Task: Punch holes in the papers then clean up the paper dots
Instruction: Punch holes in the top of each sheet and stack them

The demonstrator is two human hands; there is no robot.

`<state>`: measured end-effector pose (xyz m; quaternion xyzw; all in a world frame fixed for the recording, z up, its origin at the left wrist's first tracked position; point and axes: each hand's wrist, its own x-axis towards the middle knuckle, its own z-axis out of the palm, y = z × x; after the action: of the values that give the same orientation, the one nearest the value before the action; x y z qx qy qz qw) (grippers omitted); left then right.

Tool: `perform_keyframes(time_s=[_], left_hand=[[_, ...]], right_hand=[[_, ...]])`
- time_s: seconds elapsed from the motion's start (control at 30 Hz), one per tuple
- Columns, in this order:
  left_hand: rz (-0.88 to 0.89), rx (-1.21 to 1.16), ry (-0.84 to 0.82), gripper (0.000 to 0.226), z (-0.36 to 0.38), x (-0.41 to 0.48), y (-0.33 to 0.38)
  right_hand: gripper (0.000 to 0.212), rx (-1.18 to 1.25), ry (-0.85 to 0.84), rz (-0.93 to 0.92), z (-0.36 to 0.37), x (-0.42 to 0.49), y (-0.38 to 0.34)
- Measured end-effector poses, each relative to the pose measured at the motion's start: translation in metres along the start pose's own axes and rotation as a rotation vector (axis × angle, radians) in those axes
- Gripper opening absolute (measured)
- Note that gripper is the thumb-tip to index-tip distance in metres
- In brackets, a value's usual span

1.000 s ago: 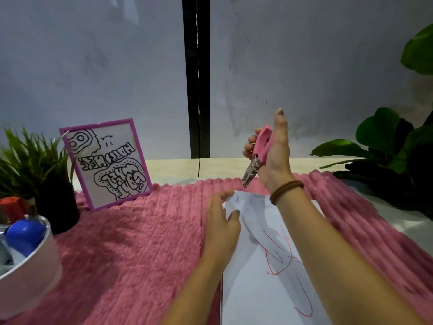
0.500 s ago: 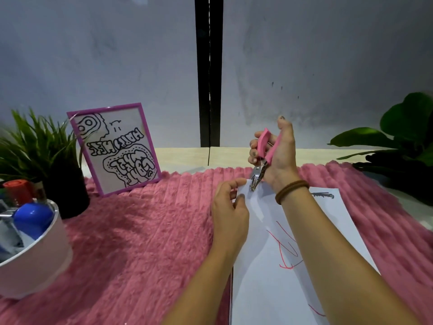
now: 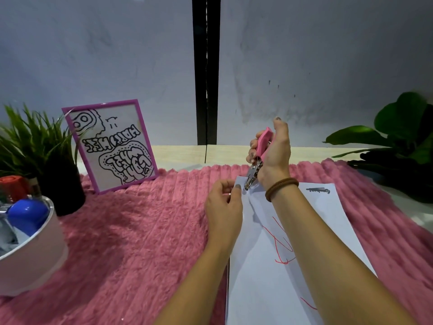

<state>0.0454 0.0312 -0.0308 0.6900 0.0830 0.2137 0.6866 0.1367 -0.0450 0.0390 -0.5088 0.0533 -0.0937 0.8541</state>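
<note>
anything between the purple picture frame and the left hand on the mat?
Nothing in the head view: only bare pink mat lies between the purple frame and the left hand, which pinches the paper's corner.

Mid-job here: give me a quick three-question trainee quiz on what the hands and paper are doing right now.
1. True or false: the right hand holds the pink-handled metal hole punch.
2. Which corner of the white scribbled paper sheet does the left hand pinch? A) far left B) near right C) far right
3. Fill in: the paper lies on a ___ fluffy ribbed cloth.

Key: 1 true; 2 A; 3 pink.
</note>
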Motion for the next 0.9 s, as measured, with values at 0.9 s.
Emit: perform_keyframes(time_s=[0.9], left_hand=[[0.032,0.151,-0.002,0.008,0.005,0.001,-0.003]], right_hand=[[0.049,0.042,-0.145,0.208,-0.031,-0.004,-0.010]])
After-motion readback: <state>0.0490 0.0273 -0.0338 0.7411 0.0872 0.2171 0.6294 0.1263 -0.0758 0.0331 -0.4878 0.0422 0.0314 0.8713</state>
